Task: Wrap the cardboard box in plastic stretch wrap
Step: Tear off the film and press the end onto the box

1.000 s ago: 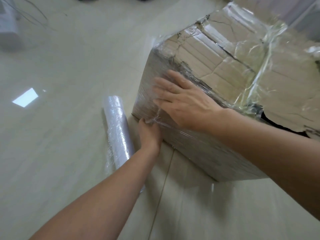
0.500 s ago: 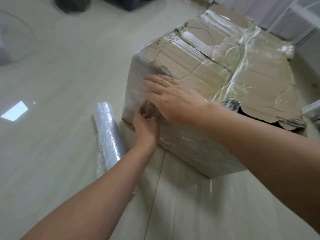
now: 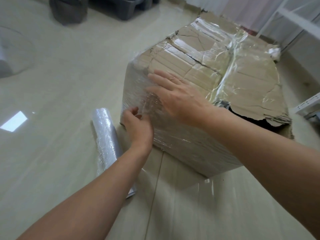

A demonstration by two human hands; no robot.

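Head view — left hand (image 3: pixel 138 125), now higher, pinches the wrap (image 3: pixel 149 103); right hand (image 3: pixel 178 97) presses the box (image 3: pixel 242 80), fingers straight — likely sealing the tail.

Both forearms are bare to the picture's edge; the left hand (image 3: pixel 138 125) and right hand (image 3: pixel 180 99) are bare as well.

Torn cardboard box (image 3: pixel 242 80), partly film-wrapped, on floor beside lying stretch wrap roll (image 3: pixel 106 137).
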